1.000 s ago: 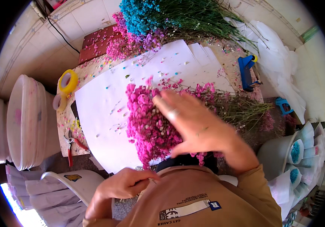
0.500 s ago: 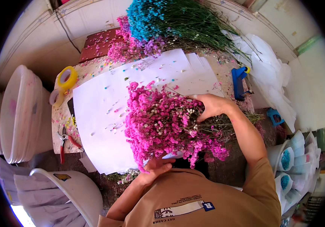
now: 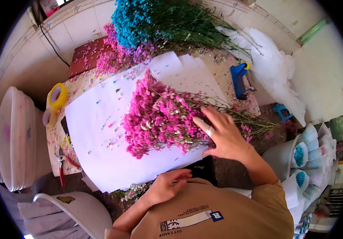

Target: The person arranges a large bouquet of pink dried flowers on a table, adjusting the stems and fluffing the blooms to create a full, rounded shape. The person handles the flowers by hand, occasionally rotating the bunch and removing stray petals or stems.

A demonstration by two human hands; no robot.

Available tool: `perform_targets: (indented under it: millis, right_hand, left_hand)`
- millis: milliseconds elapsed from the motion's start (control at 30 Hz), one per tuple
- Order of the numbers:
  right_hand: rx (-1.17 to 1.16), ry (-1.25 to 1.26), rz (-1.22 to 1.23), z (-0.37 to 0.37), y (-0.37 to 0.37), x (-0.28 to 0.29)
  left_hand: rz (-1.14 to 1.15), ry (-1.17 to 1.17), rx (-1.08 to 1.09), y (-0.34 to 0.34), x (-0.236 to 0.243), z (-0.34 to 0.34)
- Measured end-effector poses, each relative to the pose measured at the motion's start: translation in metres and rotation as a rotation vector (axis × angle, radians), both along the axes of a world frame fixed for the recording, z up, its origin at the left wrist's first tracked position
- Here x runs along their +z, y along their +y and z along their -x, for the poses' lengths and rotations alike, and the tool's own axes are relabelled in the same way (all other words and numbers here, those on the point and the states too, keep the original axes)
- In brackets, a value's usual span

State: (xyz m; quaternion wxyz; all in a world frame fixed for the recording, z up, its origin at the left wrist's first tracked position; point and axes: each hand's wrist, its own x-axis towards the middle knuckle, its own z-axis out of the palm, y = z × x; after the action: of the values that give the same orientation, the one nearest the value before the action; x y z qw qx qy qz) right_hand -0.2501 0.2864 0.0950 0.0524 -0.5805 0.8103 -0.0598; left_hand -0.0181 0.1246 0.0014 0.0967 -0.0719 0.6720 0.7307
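Observation:
A bunch of bright pink dried flowers [image 3: 159,115] lies on white paper sheets [image 3: 99,159], its blooms to the left and its thin stems [image 3: 255,119] to the right. Over the stem side of the blooms rests my right hand [image 3: 225,135], fingers spread and touching the bunch, with white tape round one finger. Close to my shirt, below the paper's near edge, my left hand [image 3: 167,185] is loosely curled, apart from the flowers. Nothing shows in its fingers.
Blue flowers with green stems [image 3: 179,28] lie at the back. Yellow tape [image 3: 58,95] and red-handled pruners [image 3: 62,169] are at left; a blue tape dispenser [image 3: 240,81] at right. Tubs [image 3: 14,139] stand at left, and a bucket of wrapped bouquets [image 3: 277,157] at right.
The pink bunch has come to lie flat on the paper, farther from my body. My left hand has left its blooms, and my right hand's fingers have loosened and spread over it.

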Motion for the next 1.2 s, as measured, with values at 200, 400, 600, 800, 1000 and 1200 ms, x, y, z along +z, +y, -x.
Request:
perform_targets:
  millis: [200,400,600,800,1000,1200]
  right_hand:
    - [-0.081,-0.080,0.320,-0.024,0.017,-0.019]
    - [-0.072,-0.109,0.520,-0.034,0.026,-0.018]
    - [-0.052,-0.099,0.605,-0.040,0.026,-0.035]
    - [-0.051,-0.123,0.606,-0.054,0.031,-0.044]
    - [-0.235,-0.538,0.809,-0.051,0.047,-0.032]
    - [-0.200,-0.047,0.711,-0.020,0.015,-0.011]
  left_hand:
    - [0.469,0.432,0.238,-0.028,0.069,0.012]
    - [0.659,0.644,0.454,-0.043,0.091,0.038]
    - [1.027,0.662,0.344,-0.046,0.113,0.072]
    - [1.235,0.677,0.116,-0.038,0.095,0.119]
    - [0.973,0.606,0.129,-0.032,0.094,0.132]
    - [0.768,0.573,0.115,-0.036,0.111,0.138]
